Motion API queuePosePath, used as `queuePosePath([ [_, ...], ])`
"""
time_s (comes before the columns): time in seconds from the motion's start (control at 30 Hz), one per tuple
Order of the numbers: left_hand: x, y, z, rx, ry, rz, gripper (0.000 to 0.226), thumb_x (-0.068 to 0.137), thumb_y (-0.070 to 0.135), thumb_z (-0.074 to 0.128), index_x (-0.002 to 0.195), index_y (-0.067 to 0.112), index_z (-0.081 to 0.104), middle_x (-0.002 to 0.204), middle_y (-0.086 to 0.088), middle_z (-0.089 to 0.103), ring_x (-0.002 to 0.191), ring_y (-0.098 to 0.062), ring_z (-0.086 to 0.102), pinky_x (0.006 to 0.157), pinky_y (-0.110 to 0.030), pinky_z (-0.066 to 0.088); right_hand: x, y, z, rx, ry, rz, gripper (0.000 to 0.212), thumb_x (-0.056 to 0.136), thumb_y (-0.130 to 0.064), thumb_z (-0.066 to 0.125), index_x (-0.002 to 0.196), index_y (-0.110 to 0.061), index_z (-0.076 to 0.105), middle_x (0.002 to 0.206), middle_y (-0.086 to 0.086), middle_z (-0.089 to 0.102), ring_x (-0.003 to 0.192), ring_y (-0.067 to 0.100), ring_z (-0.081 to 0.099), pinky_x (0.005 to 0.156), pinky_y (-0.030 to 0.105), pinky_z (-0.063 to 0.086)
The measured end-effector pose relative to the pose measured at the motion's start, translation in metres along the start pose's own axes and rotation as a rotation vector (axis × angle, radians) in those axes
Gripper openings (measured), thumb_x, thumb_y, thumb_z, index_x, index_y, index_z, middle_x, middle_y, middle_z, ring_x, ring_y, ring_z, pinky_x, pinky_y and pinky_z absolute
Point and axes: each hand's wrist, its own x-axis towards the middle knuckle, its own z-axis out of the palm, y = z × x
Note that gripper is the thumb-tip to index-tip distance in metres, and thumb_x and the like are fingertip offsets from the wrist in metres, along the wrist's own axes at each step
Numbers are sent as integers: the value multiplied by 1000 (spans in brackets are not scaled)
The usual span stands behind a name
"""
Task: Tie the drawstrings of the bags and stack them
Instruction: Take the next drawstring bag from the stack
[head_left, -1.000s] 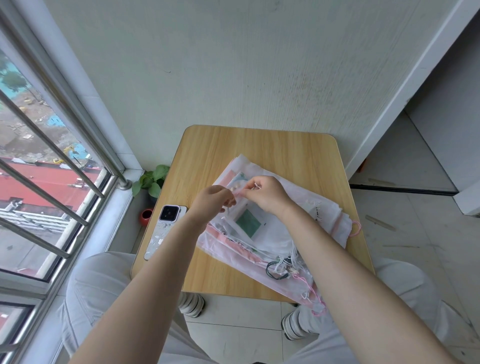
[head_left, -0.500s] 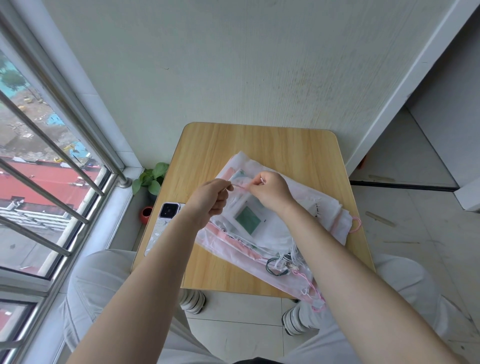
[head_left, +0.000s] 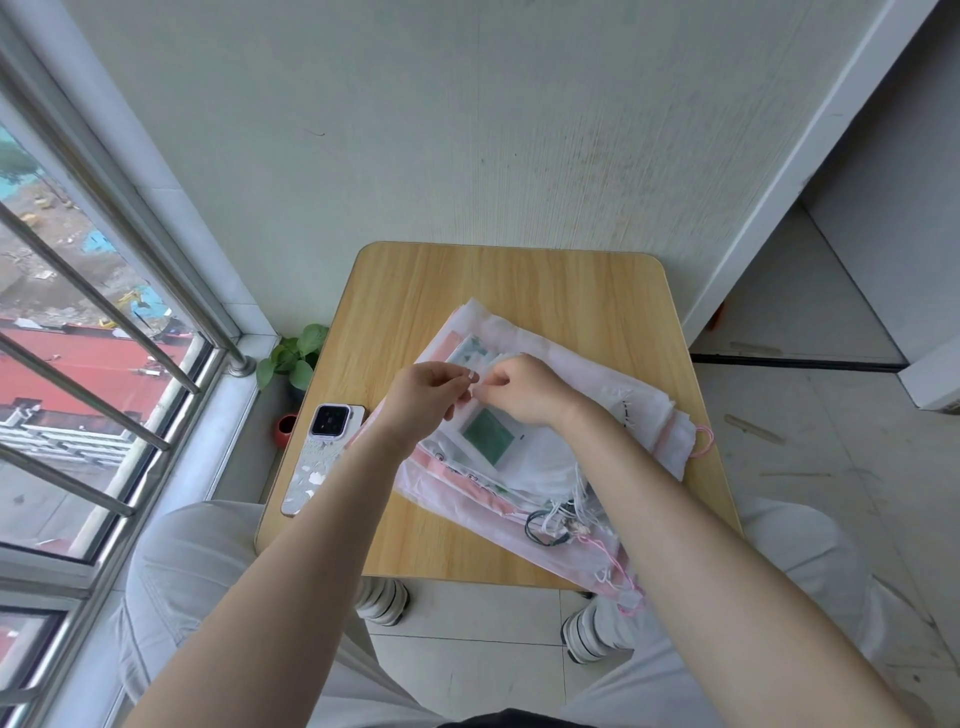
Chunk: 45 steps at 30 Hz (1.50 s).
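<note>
A heap of translucent white and pink drawstring bags (head_left: 608, 384) lies across the wooden table (head_left: 498, 291). The top bag (head_left: 488, 436) shows a green square patch. Above its far end my left hand (head_left: 426, 395) and my right hand (head_left: 524, 389) are held close together, fingertips almost touching. Each pinches a thin pale drawstring of the top bag between thumb and forefinger. Tangled white, black and pink cords (head_left: 566, 525) trail from the bags at the near right edge of the table.
A phone (head_left: 319, 452) in a floral case lies face down at the table's left edge. A small potted plant (head_left: 293, 358) sits on the floor by the barred window (head_left: 93, 332). A wall stands right behind the table. My knees are under its near edge.
My hands have drawn closer together over the top bag, the gap between the fingertips closing. The bags and phone have stayed where they were.
</note>
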Motion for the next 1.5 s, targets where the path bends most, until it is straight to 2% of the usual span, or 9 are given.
queuePosePath([
  [0.1,1,-1,-2,190,-73,32,20,95,14,58,84,21,72,70,0,67,52,-5,50,54,-20,42,2,-3,-7,28,28,-1,27,93,-36,57,82,-12,63,86,-4,63,88,14,54,77,30,46],
  [0.27,0,5,0,340,-240,53,23,93,24,59,78,15,74,70,0,67,51,0,48,57,-16,40,5,-13,-7,142,42,0,22,95,-23,56,77,-11,51,67,-4,50,51,0,47,52,15,37],
  [0.33,0,6,-1,270,-232,25,25,92,28,62,82,9,75,71,-4,68,53,-6,48,60,-24,41,7,-14,-5,214,70,-13,20,94,-19,56,80,-6,59,68,-5,55,52,-5,51,48,7,37],
  [0.47,2,5,-11,-144,-210,-107,21,96,17,58,93,4,74,73,-5,65,56,-11,46,55,-22,39,8,-4,-4,330,155,-82,25,92,-14,63,116,-13,68,112,-3,68,106,8,61,89,17,48],
  [0.63,6,4,-17,-264,-289,-196,20,99,15,52,96,2,68,78,-8,63,60,-12,48,52,-21,36,3,5,4,425,137,-98,35,82,-6,74,116,-10,65,99,10,72,93,20,71,91,35,56],
  [0.77,8,4,-17,-401,-266,-357,20,98,12,50,100,4,68,73,-4,59,55,-11,45,47,-18,30,7,1,8,465,410,-25,68,82,-6,69,140,-27,39,104,-1,63,80,18,71,82,30,57],
  [0.87,7,2,-18,-410,-274,-424,21,98,12,49,102,2,67,71,-3,59,53,-10,43,48,-18,29,12,4,7,378,503,-21,46,84,-8,64,126,-22,51,103,-3,59,82,23,70,78,38,59],
  [1.0,7,4,-16,-403,-252,-429,19,97,10,50,102,-1,64,70,-5,59,51,-11,44,47,-20,30,12,2,13,166,207,-139,10,85,-13,70,94,-16,74,90,-7,71,89,13,67,81,30,56],
  [1.5,4,-1,-3,23,-199,-212,24,90,10,51,90,-7,69,71,-8,67,58,-15,52,60,-25,43,13,8,18,-255,79,-215,7,94,-10,55,89,-12,61,90,2,65,85,21,61,79,40,53],
])
